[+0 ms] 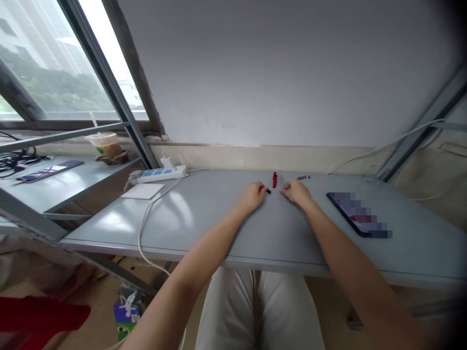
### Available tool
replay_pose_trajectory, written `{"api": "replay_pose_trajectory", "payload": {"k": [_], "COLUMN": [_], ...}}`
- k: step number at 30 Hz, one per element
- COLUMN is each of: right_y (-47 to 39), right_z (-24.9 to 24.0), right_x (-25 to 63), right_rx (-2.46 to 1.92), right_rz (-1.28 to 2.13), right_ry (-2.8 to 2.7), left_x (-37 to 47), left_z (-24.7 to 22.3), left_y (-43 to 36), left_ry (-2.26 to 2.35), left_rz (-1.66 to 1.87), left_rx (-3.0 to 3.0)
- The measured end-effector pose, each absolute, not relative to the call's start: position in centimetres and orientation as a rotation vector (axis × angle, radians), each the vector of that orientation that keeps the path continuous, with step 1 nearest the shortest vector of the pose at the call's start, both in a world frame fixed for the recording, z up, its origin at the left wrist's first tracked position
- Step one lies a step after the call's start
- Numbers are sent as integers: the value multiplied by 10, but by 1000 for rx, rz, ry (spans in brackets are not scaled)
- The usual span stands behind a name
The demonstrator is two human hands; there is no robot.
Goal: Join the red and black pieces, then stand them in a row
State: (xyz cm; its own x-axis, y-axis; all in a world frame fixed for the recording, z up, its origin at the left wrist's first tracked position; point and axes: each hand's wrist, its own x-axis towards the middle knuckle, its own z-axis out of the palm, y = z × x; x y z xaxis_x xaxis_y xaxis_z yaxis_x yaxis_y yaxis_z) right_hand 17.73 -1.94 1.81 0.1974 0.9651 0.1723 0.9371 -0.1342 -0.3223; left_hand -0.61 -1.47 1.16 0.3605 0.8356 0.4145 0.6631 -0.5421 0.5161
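Note:
On the grey desk, my left hand (253, 196) is closed in a pinch on a small black piece (268, 191), which sticks out past the fingertips. Just beyond it stands a small red object (275, 180) with dark spots, too small to name. My right hand (297, 191) rests to the right of the red object, thumb and fingers drawn together. Whatever may lie between those fingertips is too small to make out. Behind the right hand, several tiny dark pieces (304, 178) lie in a row near the wall.
A phone (355, 214) lies right of my right forearm. At the left are a white power strip (164, 173), a white flat square (143, 191) and a cable (143, 218) running over the desk's front edge. A drink cup (105, 143) stands on the side shelf.

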Motion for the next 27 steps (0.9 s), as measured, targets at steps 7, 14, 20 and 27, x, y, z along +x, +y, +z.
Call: {"api": "replay_pose_trajectory", "payload": {"k": [7,14,20,27], "right_y": [-15,-12,-13,-16], "right_z": [10,6,8,11], "right_x": [179,181,180,178], "right_rx": [-2153,-2159,-2159,-2165], "right_rz": [116,95,91,87], "right_ry": [-1741,-1756,-1767,-1785], "left_x": [12,32,42,45], "left_z": [20,29,19,4], "left_y": [-9,-2,4,16], "left_ry": [1389,1494,1464,1517], "left_rz": [714,498,576,639], "left_rx": [2525,2564,2483,2396]}}
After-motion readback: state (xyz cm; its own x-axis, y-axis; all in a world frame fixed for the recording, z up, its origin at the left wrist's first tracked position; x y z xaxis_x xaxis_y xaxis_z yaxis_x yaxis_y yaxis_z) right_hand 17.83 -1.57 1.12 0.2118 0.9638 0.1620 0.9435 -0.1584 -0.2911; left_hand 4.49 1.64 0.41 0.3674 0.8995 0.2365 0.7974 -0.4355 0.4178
